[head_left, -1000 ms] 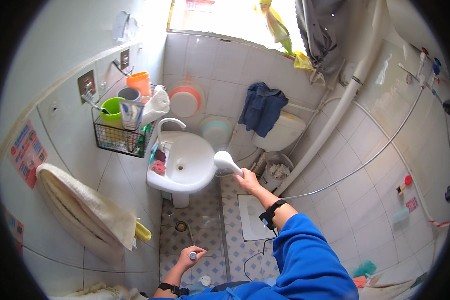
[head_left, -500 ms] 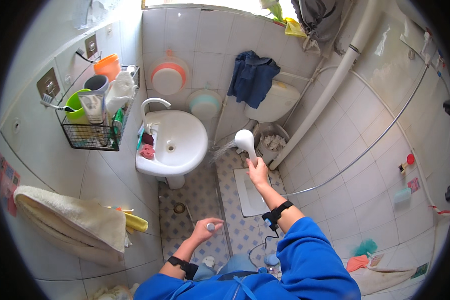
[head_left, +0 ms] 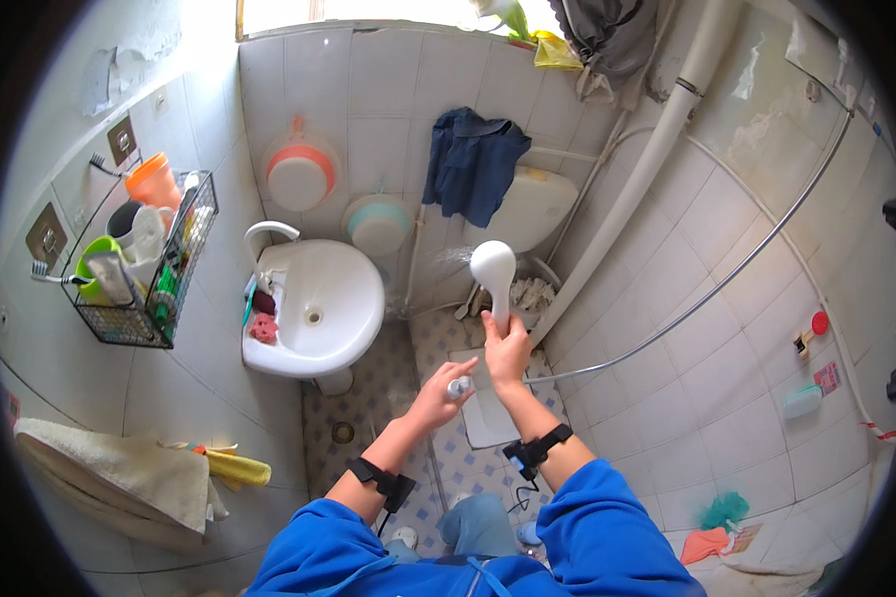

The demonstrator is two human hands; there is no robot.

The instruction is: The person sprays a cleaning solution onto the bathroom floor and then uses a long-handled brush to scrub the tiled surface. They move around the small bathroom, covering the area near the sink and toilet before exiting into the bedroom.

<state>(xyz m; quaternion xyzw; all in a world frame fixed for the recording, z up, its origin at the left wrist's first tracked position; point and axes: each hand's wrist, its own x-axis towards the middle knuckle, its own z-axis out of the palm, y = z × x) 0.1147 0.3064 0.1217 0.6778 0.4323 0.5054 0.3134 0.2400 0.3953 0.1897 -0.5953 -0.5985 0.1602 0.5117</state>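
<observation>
My right hand (head_left: 508, 353) is closed round the handle of a white shower head (head_left: 494, 267), raised over the floor toilet area. Water (head_left: 452, 255) sprays from its left side. A grey metal hose (head_left: 657, 338) runs from near that hand up to the right wall. My left hand (head_left: 436, 398) is closed on a slim object with a pale rounded end (head_left: 459, 387); its remaining length is hidden, so its kind is unclear. The left fingertips are close to my right wrist. Beneath lies a white squat pan (head_left: 488, 418), partly covered by my hands.
A white washbasin (head_left: 358, 333) stands at the left, below a wire basket (head_left: 129, 326) of cups and toothbrushes. Behind are a cistern (head_left: 543, 204) with a dark blue cloth (head_left: 475, 164) and a filled bin (head_left: 533, 297). A thick white pipe (head_left: 627, 189) slants along the right corner.
My left hand has risen and moved right, close to my right hand. The shower head is slightly higher in view, its spray now against the wall area. The whole view has shifted.
</observation>
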